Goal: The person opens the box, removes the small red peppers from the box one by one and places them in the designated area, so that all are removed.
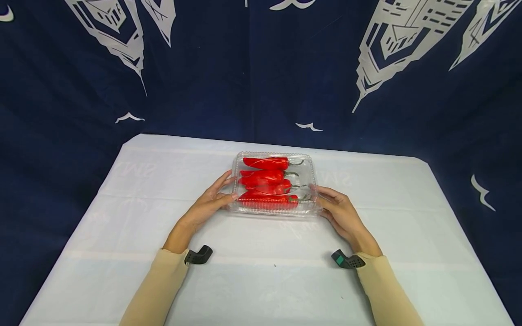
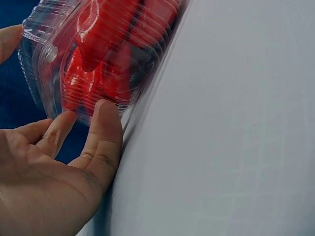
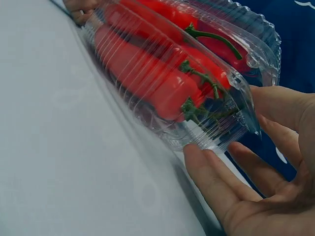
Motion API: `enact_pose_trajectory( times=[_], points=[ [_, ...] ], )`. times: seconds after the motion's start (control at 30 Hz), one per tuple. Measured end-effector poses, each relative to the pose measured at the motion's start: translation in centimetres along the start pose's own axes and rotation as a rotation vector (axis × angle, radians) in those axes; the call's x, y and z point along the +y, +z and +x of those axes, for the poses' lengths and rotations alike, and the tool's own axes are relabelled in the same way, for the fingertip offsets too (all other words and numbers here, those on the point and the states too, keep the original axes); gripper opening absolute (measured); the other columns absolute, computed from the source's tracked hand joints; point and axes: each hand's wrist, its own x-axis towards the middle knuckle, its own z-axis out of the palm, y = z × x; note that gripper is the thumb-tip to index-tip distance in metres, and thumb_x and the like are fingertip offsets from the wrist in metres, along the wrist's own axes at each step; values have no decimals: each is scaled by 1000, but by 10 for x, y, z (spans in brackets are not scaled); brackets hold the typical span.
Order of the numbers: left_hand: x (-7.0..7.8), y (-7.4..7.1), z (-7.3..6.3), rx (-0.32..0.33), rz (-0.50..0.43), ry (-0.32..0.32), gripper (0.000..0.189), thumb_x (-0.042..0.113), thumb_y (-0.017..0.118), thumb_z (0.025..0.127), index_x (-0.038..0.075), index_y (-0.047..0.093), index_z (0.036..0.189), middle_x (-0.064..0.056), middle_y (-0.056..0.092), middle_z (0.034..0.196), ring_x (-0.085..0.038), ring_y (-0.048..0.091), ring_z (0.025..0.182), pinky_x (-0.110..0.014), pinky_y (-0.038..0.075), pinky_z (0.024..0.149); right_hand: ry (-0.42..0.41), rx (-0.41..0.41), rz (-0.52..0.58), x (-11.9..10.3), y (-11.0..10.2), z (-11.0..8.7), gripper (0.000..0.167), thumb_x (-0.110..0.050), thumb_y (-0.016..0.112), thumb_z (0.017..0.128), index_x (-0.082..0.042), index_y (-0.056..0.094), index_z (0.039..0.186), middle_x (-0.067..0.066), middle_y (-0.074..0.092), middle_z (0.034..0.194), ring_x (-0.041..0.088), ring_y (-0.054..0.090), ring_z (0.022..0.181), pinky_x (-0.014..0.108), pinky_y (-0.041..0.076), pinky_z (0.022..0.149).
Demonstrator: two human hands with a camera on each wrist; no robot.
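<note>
A clear plastic clamshell box [image 1: 244,211] with a ribbed wall lies on the white table, its lid down over several red peppers [image 1: 265,176]. Their green stems [image 3: 211,37] point towards the right. My left hand [image 1: 204,206] holds the box's left end, the thumb at the rim and the fingers against the end wall. At the right end my right hand [image 1: 341,212] holds the box, its thumb at the rim, with fingertips at the lower edge in the right wrist view. In the left wrist view the box [image 2: 49,56] looks close to the tabletop; whether it touches is hard to tell.
The white table [image 1: 261,290] spreads out around the box. Behind it hangs a dark blue cloth [image 1: 204,90] with white printed designs. A black wrist device [image 1: 199,255] sits on the left sleeve, another device [image 1: 347,259] on the right.
</note>
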Motion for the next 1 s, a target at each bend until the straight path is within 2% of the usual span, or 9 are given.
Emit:
enact_pose_trajectory(
  times=[0.13,0.3,0.4,0.53,0.63,0.73,0.87,1.0],
  points=[
    [1,1,0,-3,-1,3,76,27,63,97,33,21,160,-3,27,163,-19,56,94,-33,47,89,7,-21,75,2,0,0,46,-5,61,98,-7,54,143,-4,60,139,5,65,111,21,56,85],
    [1,1,0,-4,-5,5,76,26,62,97,33,21,160,-4,27,163,-19,56,92,-33,47,88,6,-32,113,3,2,-2,43,-5,61,98,-14,57,140,-3,57,142,6,64,114,24,57,87],
    [1,1,0,3,-34,9,76,24,64,96,31,22,160,-4,27,163,-17,59,101,-33,47,91,3,-33,112,3,3,-2,44,-5,61,98,-14,57,141,-2,56,143,6,64,115,24,57,87],
    [1,1,1,8,-120,13,79,19,66,95,29,23,160,-2,27,163,-21,57,119,-35,44,99,-2,-22,82,2,4,-2,49,-6,61,98,-9,51,146,1,55,144,7,64,114,25,57,86],
    [2,1,1,6,-171,13,81,16,67,94,27,23,160,-1,26,163,-25,56,123,-35,42,103,0,-9,59,1,5,-2,52,-7,62,98,-6,48,148,3,54,145,8,65,113,26,57,87],
    [2,1,2,3,-191,18,81,14,67,93,24,23,161,-1,27,163,-22,58,121,-31,44,103,3,-3,45,1,5,-2,53,-7,62,98,-5,45,149,4,53,146,7,65,113,26,57,87],
    [3,1,1,-3,-195,40,79,12,66,95,18,23,161,-2,29,163,-12,61,111,-24,47,99,-2,-5,40,1,5,-2,53,-7,61,98,-4,45,149,4,53,146,7,65,113,26,57,88],
    [4,1,0,-2,-201,60,78,9,65,95,14,23,160,-3,31,163,-8,61,106,-19,48,94,-9,-13,41,1,5,-3,53,-6,61,98,-3,45,149,1,55,143,7,64,114,26,57,87]
  ],
)
